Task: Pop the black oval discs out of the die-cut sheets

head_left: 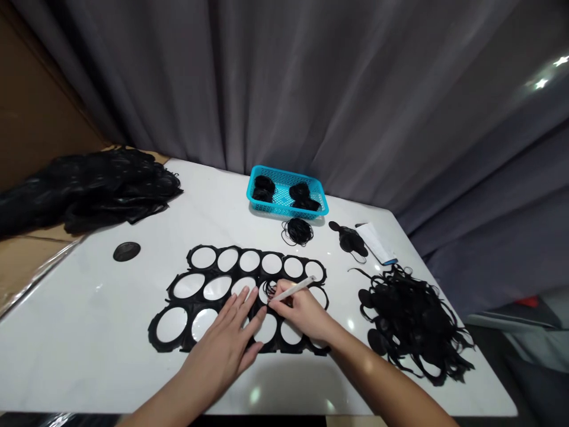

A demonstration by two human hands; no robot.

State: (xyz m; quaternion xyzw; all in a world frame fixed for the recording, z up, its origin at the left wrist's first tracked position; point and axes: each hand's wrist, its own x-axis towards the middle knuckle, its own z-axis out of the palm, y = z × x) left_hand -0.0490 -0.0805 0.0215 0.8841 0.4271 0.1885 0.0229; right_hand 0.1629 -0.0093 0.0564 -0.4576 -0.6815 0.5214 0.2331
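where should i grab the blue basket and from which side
Probably hold the blue basket by its rim at both short ends, coming in from left and right: the rim stands above the table, the curtain hangs behind, and a bundle of black cords lies close in front.

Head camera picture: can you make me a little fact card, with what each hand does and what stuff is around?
Left hand: lying with fingers spread on the black sheet
Right hand: gripping a pale slim tool over the sheet
Sheet: three rows of round openings, some hidden by the hands
Behind the sheet: blue basket with black bundles inside
Far left: black pile
Right side: tangled black strips
Backdrop: grey curtain
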